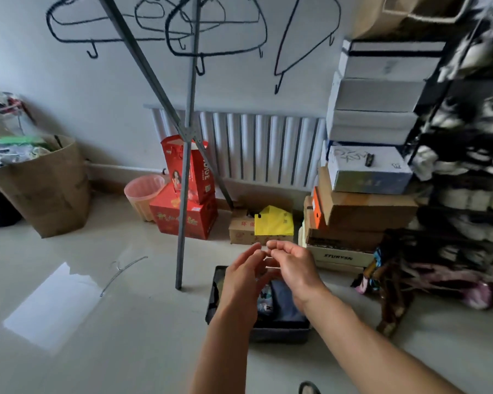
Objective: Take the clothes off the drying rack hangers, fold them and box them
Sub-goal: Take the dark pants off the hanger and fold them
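The grey metal drying rack stood at the centre of the frame, and the black wire hangers along the top edge hung bare, which suggested the clothes were already off them. Below, at lower centre on the pale tiled floor, sat the dark fabric storage box with folded dark blue clothes laid inside, seemingly the boxing stage. Above it, the left hand and right hand met fingertip to fingertip, their grip loosely curled; whether they pinched anything small could not be told.
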Demonstrator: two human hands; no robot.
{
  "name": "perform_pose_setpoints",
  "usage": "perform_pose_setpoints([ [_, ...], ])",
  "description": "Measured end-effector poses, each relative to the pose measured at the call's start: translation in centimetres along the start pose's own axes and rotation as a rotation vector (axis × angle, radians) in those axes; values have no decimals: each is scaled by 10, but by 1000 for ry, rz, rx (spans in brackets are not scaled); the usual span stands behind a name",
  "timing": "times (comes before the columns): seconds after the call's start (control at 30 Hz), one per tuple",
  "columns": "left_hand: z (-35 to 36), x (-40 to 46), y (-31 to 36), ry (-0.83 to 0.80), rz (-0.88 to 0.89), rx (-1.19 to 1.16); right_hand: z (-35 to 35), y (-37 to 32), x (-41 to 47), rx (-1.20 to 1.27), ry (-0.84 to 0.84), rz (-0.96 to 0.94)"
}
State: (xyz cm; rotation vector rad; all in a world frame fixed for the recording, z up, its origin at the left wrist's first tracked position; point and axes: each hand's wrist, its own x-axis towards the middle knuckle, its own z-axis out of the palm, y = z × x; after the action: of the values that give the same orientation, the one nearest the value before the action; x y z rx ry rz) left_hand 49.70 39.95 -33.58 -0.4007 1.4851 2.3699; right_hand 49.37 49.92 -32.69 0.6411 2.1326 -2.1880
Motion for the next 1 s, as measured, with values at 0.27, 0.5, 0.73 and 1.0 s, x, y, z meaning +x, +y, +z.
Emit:
perform_pose_setpoints([
  [0.27, 73, -57, 42, -145, -4, 60, -57, -72, -54, 91, 81, -54],
  [0.5, 159, -108, 49, -284, 23, 147, -135, -121, -95, 103, 192, -130],
  [0.73, 255, -149, 26, -388, 22, 214, -242, -151, -136, 96, 273, -196],
  [1.0, 360, -201, -37, -543, -57, 269, -376, -144, -174, 80, 389, -184],
])
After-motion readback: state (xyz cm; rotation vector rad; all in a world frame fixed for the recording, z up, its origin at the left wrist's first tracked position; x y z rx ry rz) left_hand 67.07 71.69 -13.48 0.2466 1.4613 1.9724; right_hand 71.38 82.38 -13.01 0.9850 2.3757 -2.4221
